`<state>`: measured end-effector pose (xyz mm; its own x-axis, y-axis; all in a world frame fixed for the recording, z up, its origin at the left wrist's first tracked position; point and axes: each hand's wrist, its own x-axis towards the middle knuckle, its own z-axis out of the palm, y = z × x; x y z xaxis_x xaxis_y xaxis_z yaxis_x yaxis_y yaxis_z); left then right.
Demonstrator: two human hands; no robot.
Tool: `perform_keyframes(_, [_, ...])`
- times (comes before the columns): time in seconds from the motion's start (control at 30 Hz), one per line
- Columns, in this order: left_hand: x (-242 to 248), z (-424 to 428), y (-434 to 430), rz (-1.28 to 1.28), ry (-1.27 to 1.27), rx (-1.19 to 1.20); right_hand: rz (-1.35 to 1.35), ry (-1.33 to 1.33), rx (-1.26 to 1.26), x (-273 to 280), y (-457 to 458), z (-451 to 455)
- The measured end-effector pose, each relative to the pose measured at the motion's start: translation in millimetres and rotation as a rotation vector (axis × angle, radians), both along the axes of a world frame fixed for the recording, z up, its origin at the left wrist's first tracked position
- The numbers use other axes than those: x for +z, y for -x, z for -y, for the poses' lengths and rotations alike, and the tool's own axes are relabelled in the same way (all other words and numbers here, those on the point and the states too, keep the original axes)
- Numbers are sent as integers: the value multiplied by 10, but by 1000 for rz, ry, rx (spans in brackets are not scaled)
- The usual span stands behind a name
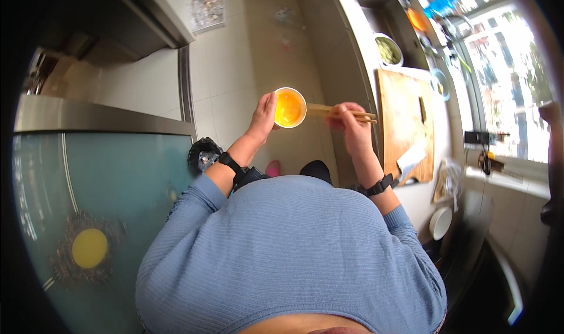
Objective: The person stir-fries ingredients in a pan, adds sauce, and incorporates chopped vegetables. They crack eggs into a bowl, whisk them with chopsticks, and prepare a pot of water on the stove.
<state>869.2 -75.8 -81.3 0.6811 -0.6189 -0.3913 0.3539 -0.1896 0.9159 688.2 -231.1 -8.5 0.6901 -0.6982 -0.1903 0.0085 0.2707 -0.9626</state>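
Note:
My left hand (264,114) grips a round white bowl (305,107) by its left side, in front of my body and above the floor. Beaten egg (288,108), bright yellow-orange, lies in the bowl. To the right of it, my right hand (350,119) holds a pair of wooden chopsticks (365,116). Their far ends point left towards the bowl's rim and are blurred, so I cannot tell whether they touch it.
On the counter at right lie a wooden cutting board (398,114), a cleaver (412,159) and a bowl of pale green pieces (388,50) beside the sink (407,39). A lined trash bin (204,154) stands at my left. A glass sliding door (119,171) fills the left side.

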Motion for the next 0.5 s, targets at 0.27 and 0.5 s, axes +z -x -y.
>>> perform_keyframes(0.27, [-68, -38, -981, -124, 1, 298, -18, 91, 298, -45, -1690, 488])
perform_keyframes(0.5, [105, 228, -1778, -95, -28, 553, -7, 39, 655, 153, -3064, 958])
